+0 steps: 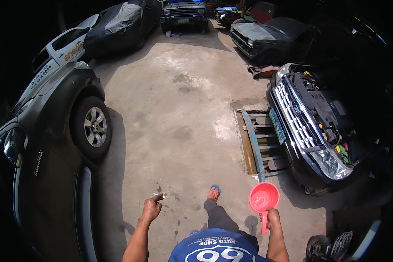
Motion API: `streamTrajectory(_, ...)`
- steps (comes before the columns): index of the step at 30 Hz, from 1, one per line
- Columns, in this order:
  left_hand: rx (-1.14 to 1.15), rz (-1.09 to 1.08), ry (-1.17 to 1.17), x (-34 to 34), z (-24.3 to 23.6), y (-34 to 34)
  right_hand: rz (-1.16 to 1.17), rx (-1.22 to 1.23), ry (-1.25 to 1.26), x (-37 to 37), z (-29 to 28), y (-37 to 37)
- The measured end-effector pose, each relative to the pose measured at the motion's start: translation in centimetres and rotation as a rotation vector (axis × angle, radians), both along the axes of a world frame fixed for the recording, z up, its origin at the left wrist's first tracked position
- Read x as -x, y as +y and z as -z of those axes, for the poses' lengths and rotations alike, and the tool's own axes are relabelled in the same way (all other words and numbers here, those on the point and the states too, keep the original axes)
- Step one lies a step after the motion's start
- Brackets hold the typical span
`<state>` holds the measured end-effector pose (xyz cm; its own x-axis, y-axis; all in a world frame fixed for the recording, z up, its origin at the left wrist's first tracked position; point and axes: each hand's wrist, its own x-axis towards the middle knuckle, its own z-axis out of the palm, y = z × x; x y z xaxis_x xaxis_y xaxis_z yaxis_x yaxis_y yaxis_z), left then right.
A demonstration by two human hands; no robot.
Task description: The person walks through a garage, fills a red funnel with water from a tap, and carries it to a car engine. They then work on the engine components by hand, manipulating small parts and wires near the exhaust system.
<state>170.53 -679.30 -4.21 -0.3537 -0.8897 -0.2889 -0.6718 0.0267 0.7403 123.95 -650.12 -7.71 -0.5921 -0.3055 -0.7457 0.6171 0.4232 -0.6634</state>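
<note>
Apparently at a carrying step: holding a pinkish-red, round-bowled plastic dipper (265, 204) by its handle, gripped in the right hand's fingers (270, 213), bowl just ahead of them. Impossible to make out any contents. Likely calling next for a level wrist, clear of the blue metal frame (253, 144) beyond those fingers. Posed with both forearms forward, the left hand's fingers (156, 198) well apart from the dipper, partly curled, index extended; impossible to tell if gripping anything.

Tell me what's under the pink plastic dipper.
Concrete floor shows around the pink plastic dipper held in the right hand; whatever lies directly beneath it is covered.
</note>
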Motion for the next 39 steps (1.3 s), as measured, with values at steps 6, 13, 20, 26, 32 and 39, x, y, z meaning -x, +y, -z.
streamTrajectory(6, 0.315, 0.233, 0.235, 22.4, -16.5, -25.6, 0.016, 0.042, -0.041, 12.1, 1.8, -26.5)
streamTrajectory(13, 0.000, 0.561, 1.187, 37.9, -30.1, -46.0, -0.125, -0.009, -0.012, 27.9, -2.1, -58.9)
streamTrajectory(20, -0.244, 1.069, 1.559, 51.5, -33.2, -80.2, 0.018, -0.008, 0.048, 40.9, -0.3, -86.4)
streamTrajectory(26, -0.388, 1.186, 1.552, 63.6, -35.6, -105.3, 0.132, 0.022, 0.004, 50.2, -2.5, -108.7)
streamTrajectory(32, -0.385, 1.221, 1.477, 77.8, -34.0, -130.4, 0.241, -0.033, 0.050, 60.5, 0.6, -131.8)
streamTrajectory(39, -0.567, 0.492, 1.363, 89.5, -30.3, -157.2, 0.195, 0.047, -0.029, 78.7, 3.7, -159.6)
